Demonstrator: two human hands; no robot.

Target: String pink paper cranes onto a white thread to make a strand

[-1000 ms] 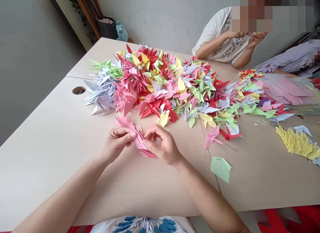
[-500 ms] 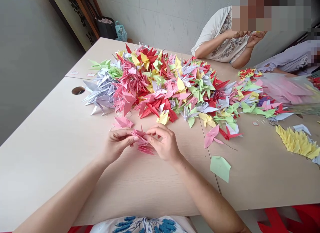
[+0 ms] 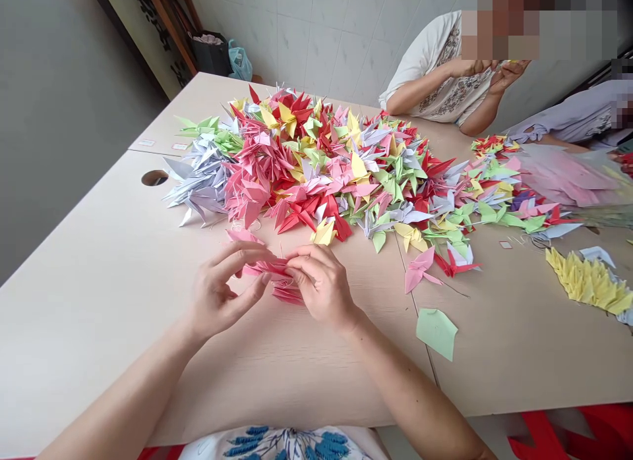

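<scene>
My right hand (image 3: 324,285) pinches a pink folded paper crane (image 3: 267,267) at its right end, above the table. On the left of the crane, my left hand (image 3: 217,295) has its thumb and fingers spread apart, the fingertips close to the paper. Thin pale thread shows around the crane. Just below it lie more pink folded papers (image 3: 287,294), partly covered by my right hand. Behind my left fingers another pink paper piece (image 3: 244,236) rests on the table, partly hidden.
A large heap of colourful paper cranes (image 3: 316,160) spreads across the table (image 3: 99,302). To the right are a loose pink crane (image 3: 419,270), a green paper sheet (image 3: 437,333) and a row of yellow folded papers (image 3: 588,282). Across the table a person (image 3: 435,78) works with both hands.
My left hand has let go of the pink crane and opened, thumb and fingers parting toward the left. My right hand stays pinched on the crane. The heap is unchanged.
</scene>
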